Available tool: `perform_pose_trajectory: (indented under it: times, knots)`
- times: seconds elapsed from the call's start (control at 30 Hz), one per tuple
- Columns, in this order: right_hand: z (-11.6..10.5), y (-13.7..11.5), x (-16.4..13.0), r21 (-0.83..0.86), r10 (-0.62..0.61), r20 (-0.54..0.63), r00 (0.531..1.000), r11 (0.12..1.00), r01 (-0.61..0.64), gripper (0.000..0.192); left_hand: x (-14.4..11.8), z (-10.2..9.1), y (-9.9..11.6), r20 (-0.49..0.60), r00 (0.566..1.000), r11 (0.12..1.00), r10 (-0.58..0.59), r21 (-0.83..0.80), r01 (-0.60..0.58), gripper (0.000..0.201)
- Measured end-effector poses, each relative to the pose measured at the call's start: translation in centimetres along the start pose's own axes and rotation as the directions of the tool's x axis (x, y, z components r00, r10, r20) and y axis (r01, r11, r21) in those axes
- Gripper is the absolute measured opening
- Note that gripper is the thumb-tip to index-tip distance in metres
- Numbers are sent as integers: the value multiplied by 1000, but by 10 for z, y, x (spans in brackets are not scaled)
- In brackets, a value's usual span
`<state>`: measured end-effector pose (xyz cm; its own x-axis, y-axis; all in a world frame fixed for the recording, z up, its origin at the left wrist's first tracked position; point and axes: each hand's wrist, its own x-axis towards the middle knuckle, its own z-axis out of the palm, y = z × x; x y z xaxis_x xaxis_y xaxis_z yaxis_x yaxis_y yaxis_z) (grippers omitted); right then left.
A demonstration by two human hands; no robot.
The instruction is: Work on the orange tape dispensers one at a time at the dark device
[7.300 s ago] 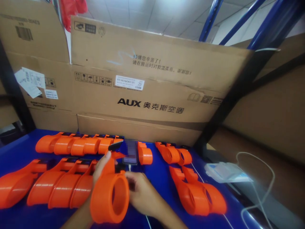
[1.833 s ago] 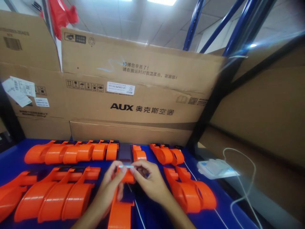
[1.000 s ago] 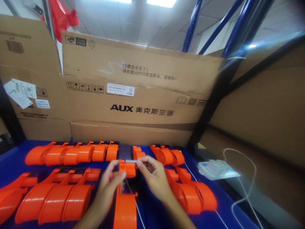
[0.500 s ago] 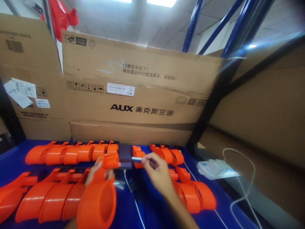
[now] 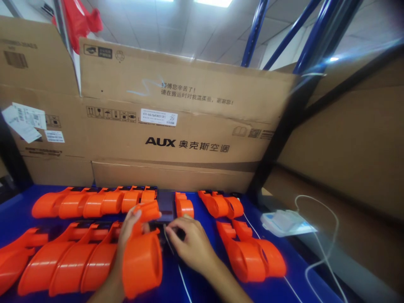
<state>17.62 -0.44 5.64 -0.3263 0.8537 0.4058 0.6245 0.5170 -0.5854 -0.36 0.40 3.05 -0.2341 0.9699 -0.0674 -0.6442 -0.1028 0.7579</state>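
Half a second ago the right hand (image 5: 189, 244) was lifted toward the phone (image 5: 166, 205), pinching a small pale strip between its fingertips. Now it has dropped to the blue table (image 5: 202, 290) just in front of the phone, fingers curled down onto something small and dark there; whether the strip is still in its grasp I cannot tell. The left hand (image 5: 131, 229) has kept its closed hold on the neck of the orange housing (image 5: 142, 259), which has swung in closer, so that its wide round mouth now faces the wearer just left of the right hand. It looks as though one fitting step on this piece has ended and the right hand is feeling for the next small part.

No bin or tray shows here; the pieces lie loose on the table. Left of the phone run two rows of orange housings (image 5: 91, 202), one against the cardboard box (image 5: 176, 139) and one nearer the wearer. Right of the phone sit a single housing and then a smaller group (image 5: 249, 252). The box stands shut behind the phone, so its contents are hidden. Further right of the phone lies a flat white packet (image 5: 285, 223), with a white cable (image 5: 328, 240) looping beside it.
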Motion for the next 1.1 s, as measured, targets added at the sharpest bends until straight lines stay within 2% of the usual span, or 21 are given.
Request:
perform_pose_trajectory:
  times: [0.07, 0.13, 0.2, 0.27, 0.33, 0.43, 0.53, 0.6, 0.67, 0.7, 0.8, 0.87, 0.93, 1.1]
  knots:
    - [-10, -1, -1, 82, -39, -89, 995, 996, 46, 22, -7, 5, -1, -77, 997, 999, 29, 21, -28, 41]
    - [-20, -3, -4, 165, -111, -129, 985, 978, 132, 26, -12, 8, -2, -133, 989, 997, 69, 50, -62, 52]
    - [-27, -6, -7, 198, -217, -97, 971, 952, 232, 46, -14, 8, -4, -155, 980, 989, 121, 100, -107, 60]
    - [-28, -9, -11, 161, -286, -44, 957, 943, 290, 70, -13, 7, -6, -142, 977, 982, 157, 131, -139, 66]
    - [-24, -9, -13, 109, -282, -34, 959, 953, 284, 76, -11, 6, -8, -110, 982, 980, 156, 142, -140, 69]
    - [-13, -6, -13, 108, -192, -103, 976, 973, 203, 66, -10, 8, -7, -25, 992, 986, 126, 108, -123, 63]
    - [-12, 4, -6, 170, -45, -268, 962, 981, 93, 62, -12, 11, -6, 87, 990, 990, 111, 79, -118, 58]
    - [-19, 13, 0, 230, 72, -416, 907, 973, 28, 62, -13, 11, -6, 114, 988, 989, 102, 98, -113, 57]
    - [-31, 22, 6, 248, 180, -536, 825, 968, -50, 66, -14, 9, -7, 105, 990, 987, 94, 118, -106, 55]
    - [-37, 27, 8, 215, 218, -567, 794, 970, -112, 67, -13, 8, -7, 98, 991, 987, 91, 120, -102, 53]
    - [-49, 40, 9, 19, 244, -606, 757, 956, -293, 70, -13, 6, -7, 102, 992, 989, 79, 117, -91, 48]
    - [-51, 47, 8, -107, 216, -602, 769, 932, -346, 69, -14, 7, -7, 121, 990, 989, 72, 120, -87, 46]
    - [-48, 53, 7, -199, 222, -555, 802, 901, -387, 65, -15, 8, -6, 141, 988, 989, 66, 125, -84, 45]
    - [-38, 56, 8, -316, 263, -443, 857, 849, -423, 61, -15, 8, -7, 144, 988, 986, 52, 149, -74, 38]
